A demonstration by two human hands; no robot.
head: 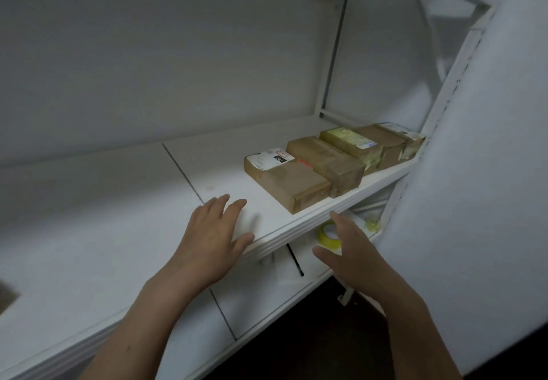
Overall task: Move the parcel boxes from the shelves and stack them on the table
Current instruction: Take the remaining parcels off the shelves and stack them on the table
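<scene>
On the white shelf (219, 169), a row of parcel boxes (326, 157) sits at the right end, side by side.
The nearest box (284, 184) looks like flat, stiff, taped cardboard, probably light; we would clasp its long sides. Our left hand (213, 237) and right hand (351, 252) are spread apart, empty, just short of it.

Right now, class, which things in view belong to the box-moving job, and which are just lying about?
Job: row of parcel boxes on the shelf; left hand and right hand, both empty.
Lying about: yellow tape roll and thin black stick, both on the lower shelf.
</scene>
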